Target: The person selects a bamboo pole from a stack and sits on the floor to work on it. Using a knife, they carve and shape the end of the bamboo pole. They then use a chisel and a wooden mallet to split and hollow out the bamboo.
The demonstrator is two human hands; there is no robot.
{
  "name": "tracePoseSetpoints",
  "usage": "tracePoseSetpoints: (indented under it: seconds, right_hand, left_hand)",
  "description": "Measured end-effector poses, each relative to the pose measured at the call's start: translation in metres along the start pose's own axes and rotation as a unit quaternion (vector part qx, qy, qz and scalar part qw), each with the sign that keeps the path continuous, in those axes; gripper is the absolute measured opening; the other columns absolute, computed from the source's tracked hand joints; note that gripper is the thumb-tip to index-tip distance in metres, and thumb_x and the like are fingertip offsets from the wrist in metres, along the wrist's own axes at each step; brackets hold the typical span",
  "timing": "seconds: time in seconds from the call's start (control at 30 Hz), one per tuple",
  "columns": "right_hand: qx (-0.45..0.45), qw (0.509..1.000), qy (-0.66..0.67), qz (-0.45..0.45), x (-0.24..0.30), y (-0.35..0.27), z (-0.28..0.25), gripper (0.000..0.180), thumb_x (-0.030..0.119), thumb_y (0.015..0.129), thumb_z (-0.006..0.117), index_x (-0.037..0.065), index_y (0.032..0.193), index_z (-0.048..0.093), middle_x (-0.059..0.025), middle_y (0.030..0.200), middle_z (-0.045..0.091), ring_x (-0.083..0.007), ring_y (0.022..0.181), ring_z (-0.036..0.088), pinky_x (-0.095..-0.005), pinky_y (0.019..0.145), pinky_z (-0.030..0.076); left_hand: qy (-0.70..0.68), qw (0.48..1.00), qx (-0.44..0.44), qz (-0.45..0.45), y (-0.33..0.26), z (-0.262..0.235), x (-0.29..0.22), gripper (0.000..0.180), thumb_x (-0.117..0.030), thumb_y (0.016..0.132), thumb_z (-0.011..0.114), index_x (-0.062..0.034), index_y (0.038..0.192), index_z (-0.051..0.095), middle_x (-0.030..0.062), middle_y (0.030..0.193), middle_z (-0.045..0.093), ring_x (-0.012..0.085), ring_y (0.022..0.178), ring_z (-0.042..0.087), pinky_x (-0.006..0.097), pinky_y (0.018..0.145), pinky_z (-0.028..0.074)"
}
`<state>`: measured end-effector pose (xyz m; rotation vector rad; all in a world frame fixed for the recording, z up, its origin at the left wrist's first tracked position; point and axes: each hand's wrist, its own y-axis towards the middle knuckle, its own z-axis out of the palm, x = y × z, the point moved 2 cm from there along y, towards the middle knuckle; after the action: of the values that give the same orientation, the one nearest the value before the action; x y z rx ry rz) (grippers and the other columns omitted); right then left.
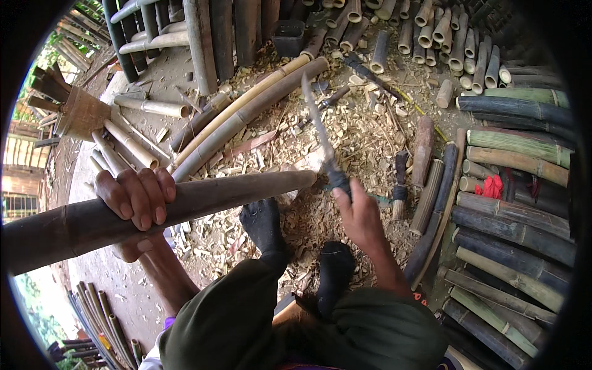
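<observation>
One dark brown bamboo pole [203, 196], smooth and thick, with a ringed node toward its nearer stretch, slants over the left side of the wood chips [370, 132], its narrower, pale-rimmed end reaching above their middle. The left hand [137, 200] cradles it from beneath — fingers wrapped over the upper side, thumb underneath, the left forearm [168, 277] angled up to it. Also above the chips, the right hand [359, 216] has its fingers closed around the dark, wrapped handle of a long knife [320, 126], the narrow grey blade pointing away from the person. Black-socked feet [266, 231] rest among the chips, and bamboo lengths [515, 225] lie stacked right of them.
</observation>
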<state>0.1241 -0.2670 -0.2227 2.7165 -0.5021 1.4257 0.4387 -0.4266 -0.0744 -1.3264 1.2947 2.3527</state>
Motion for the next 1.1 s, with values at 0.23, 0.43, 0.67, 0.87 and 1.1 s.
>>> tracePoseSetpoints:
  seconds: [0.23,0.43,0.67,0.87,1.1]
  right_hand:
    - [0.033,0.986,-0.158,0.048,-0.077,-0.003,0.053,0.042,0.039,0.108,0.050,-0.002,0.112,0.049,-0.0250,0.071,0.067,-0.0465,0.063,0.068,-0.0525,0.053,0.053]
    - [0.046,0.999,-0.004,0.026,0.010,0.001,0.008,0.032,0.031,0.106,0.056,-0.001,0.111,0.051,-0.0255,0.074,0.065,-0.0478,0.071,0.068,-0.0524,0.058,0.051]
    - [0.035,0.988,-0.140,0.059,-0.083,-0.004,0.057,0.037,0.034,0.105,0.056,0.000,0.117,0.053,-0.0266,0.079,0.068,-0.0473,0.071,0.068,-0.0533,0.062,0.054]
    - [-0.010,1.000,-0.023,0.004,-0.005,-0.008,0.011,0.035,0.036,0.106,0.055,0.000,0.106,0.051,-0.0266,0.072,0.065,-0.0485,0.072,0.067,-0.0549,0.061,0.052]
    - [-0.017,0.986,-0.168,0.006,-0.068,-0.003,0.061,0.033,0.033,0.106,0.055,0.000,0.105,0.050,-0.0235,0.070,0.066,-0.0446,0.064,0.068,-0.0505,0.055,0.054]
  left_hand:
    - [-0.037,0.998,0.048,0.002,0.009,0.008,0.012,0.048,-0.023,0.073,0.097,-0.0166,0.098,0.056,-0.0057,0.079,0.064,0.0115,0.074,0.063,0.035,0.083,0.047]
    - [-0.025,0.998,0.062,-0.003,0.002,0.005,0.002,0.051,-0.030,0.075,0.097,-0.0142,0.107,0.061,-0.0039,0.083,0.066,0.0126,0.075,0.064,0.036,0.085,0.048]
    - [-0.022,0.999,0.047,0.008,0.007,0.006,0.013,0.053,-0.037,0.072,0.097,-0.0135,0.106,0.063,-0.0049,0.081,0.064,0.0125,0.076,0.063,0.036,0.084,0.048]
    - [-0.005,1.000,-0.026,-0.003,-0.007,0.000,0.006,0.044,-0.013,0.069,0.087,-0.0153,0.102,0.058,-0.0072,0.080,0.058,0.0107,0.076,0.056,0.034,0.085,0.043]
    - [0.016,0.996,-0.084,0.001,-0.009,0.010,0.009,0.045,-0.011,0.070,0.080,-0.0131,0.108,0.056,-0.0048,0.085,0.054,0.0122,0.079,0.053,0.035,0.088,0.042]
